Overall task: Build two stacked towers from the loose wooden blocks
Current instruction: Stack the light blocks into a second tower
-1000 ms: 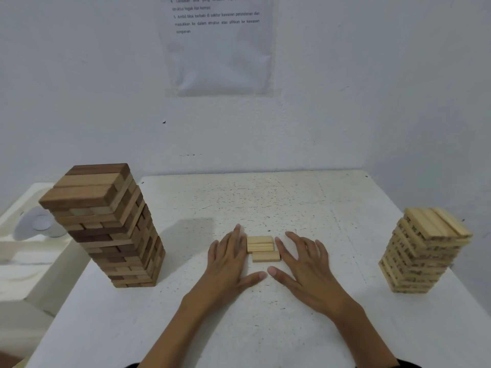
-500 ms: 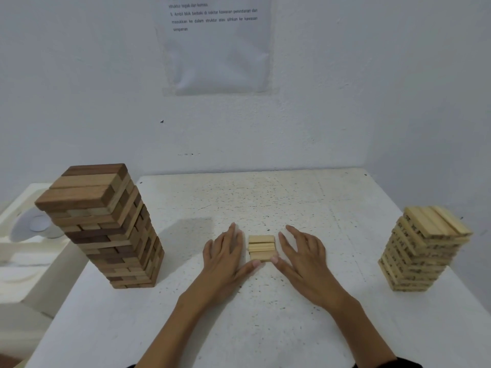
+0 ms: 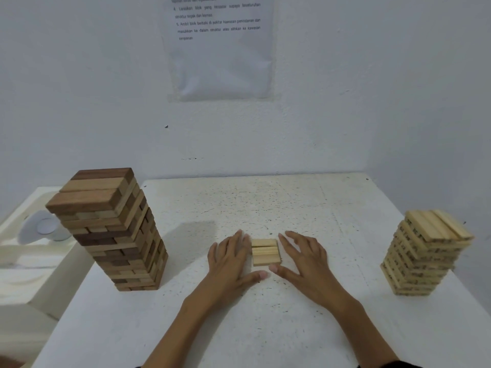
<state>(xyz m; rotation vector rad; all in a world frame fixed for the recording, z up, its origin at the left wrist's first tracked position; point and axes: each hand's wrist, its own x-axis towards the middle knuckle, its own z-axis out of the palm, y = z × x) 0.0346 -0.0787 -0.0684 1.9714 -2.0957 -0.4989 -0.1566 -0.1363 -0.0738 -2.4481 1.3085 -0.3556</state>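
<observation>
Three pale wooden blocks (image 3: 265, 252) lie side by side in a flat row at the middle of the white table (image 3: 265, 203). My left hand (image 3: 230, 258) lies flat against the row's left side, fingers straight. My right hand (image 3: 303, 258) lies flat against its right side, fingers spread. Both thumbs point inward just in front of the row. A tall tower of mixed brown blocks (image 3: 111, 229) stands at the left. At the right stands a shorter tower of pale blocks (image 3: 425, 253), slightly skewed.
A printed sheet (image 3: 220, 46) hangs on the white wall behind the table. Left of the table is a lower cream surface (image 3: 26, 261) with a white object (image 3: 45, 227) on it. The table's right edge runs close under the pale tower.
The front block, set off to the right a second ago, now sits lined up with the other two. Both hands have closed in on the row's sides and thumbs moved nearer it.
</observation>
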